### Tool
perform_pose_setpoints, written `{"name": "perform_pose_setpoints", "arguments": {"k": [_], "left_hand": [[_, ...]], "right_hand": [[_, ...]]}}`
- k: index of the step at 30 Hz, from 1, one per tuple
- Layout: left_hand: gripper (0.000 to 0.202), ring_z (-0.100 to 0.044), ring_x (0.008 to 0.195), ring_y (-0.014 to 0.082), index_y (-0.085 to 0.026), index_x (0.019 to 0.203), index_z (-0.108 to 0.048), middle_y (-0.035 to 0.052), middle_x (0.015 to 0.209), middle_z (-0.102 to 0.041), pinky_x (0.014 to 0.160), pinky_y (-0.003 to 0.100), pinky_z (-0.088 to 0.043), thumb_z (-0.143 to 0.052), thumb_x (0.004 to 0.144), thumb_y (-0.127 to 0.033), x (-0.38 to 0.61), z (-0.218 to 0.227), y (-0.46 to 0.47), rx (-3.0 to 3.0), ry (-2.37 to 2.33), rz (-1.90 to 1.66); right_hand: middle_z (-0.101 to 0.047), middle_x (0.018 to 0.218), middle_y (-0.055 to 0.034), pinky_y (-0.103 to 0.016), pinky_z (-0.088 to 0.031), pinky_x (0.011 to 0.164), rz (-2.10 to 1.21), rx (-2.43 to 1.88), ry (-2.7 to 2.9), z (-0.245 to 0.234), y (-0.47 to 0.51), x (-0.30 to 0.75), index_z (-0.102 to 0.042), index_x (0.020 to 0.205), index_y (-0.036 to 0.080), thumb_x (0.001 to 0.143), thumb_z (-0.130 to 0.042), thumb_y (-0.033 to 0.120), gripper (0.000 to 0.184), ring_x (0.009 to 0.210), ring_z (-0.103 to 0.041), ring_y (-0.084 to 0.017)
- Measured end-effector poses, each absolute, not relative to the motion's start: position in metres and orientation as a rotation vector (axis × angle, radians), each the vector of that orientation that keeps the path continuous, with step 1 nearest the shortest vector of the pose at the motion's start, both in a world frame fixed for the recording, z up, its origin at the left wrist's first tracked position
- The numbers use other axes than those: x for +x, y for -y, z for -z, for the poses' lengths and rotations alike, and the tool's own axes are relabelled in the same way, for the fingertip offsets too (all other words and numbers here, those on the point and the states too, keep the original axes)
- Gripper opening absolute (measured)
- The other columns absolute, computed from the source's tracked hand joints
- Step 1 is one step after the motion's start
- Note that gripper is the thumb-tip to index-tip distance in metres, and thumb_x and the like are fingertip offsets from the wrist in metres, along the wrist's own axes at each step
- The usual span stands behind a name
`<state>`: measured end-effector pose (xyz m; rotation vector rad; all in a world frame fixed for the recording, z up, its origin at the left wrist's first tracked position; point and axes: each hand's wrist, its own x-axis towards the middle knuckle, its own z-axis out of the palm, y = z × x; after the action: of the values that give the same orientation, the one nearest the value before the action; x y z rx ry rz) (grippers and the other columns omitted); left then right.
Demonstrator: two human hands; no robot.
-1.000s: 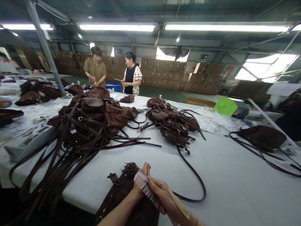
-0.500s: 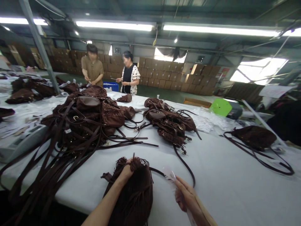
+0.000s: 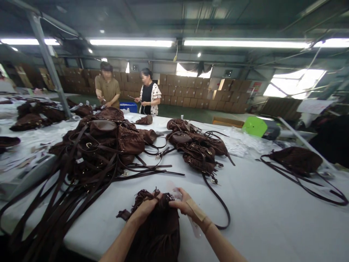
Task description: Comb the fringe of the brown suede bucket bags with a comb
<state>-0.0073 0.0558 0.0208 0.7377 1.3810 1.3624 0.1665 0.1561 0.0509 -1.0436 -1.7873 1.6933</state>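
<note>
A dark brown fringed bag (image 3: 156, 238) lies at the table's front edge, its lower part cut off by the frame. Closed on the fringe near the bag's top is my left hand (image 3: 147, 210). My right hand (image 3: 184, 204) is at the other side of that top, thumb and fingers reaching the fringe. It also grips a clear plastic piece (image 3: 195, 227), which sticks out above and below the hand; its exact kind is unclear. A brown strap (image 3: 225, 207) curves across the table to the right of the hand.
Heaped brown bags (image 3: 103, 145) with trailing straps stand at left, a smaller pile (image 3: 193, 142) in the centre. One more brown bag (image 3: 297, 160) lies at right. A green machine (image 3: 255, 126) sits behind crumpled plastic (image 3: 240, 142). Two people stand across the white table (image 3: 261, 218).
My right hand, with the clear plastic, has moved left and up to the bag's top. My left hand stays on the fringe. The whole view has shifted slightly.
</note>
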Motion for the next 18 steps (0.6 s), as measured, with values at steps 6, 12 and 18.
{"name": "perform_pose_setpoints", "arguments": {"k": [6, 12, 18], "left_hand": [[0.043, -0.062, 0.073, 0.0188, -0.018, 0.093, -0.070, 0.0069, 0.086, -0.070, 0.065, 0.027, -0.047, -0.069, 0.074, -0.056, -0.027, -0.033, -0.054, 0.742, -1.367, -1.445], [0.052, -0.049, 0.054, 0.0100, -0.012, 0.087, -0.064, 0.0007, 0.069, -0.060, 0.051, 0.021, -0.037, -0.070, 0.066, -0.060, -0.065, -0.014, -0.027, 0.499, -1.394, -1.702], [0.064, -0.057, 0.073, 0.0177, -0.015, 0.119, -0.058, 0.0103, 0.107, -0.063, 0.066, 0.031, -0.049, -0.073, 0.068, -0.050, -0.065, -0.034, 0.015, 0.806, -1.923, -1.612]], "right_hand": [[-0.064, 0.077, 0.0001, -0.022, -0.045, 0.056, -1.670, -0.901, 1.688, -0.069, -0.146, 0.132, -0.054, 0.099, 0.016, 0.054, -0.082, 0.034, 0.056, 0.064, -0.055, -0.014], [-0.046, 0.058, 0.0093, -0.017, -0.020, 0.038, -1.746, -0.900, 1.569, -0.097, -0.121, 0.168, -0.049, 0.108, 0.017, 0.069, -0.078, 0.044, 0.056, 0.043, -0.028, -0.005], [-0.040, 0.054, 0.0116, -0.017, -0.017, 0.037, -1.761, -0.891, 1.597, -0.112, -0.101, 0.187, -0.048, 0.106, 0.017, 0.069, -0.080, 0.047, 0.057, 0.041, -0.021, -0.004]]}}
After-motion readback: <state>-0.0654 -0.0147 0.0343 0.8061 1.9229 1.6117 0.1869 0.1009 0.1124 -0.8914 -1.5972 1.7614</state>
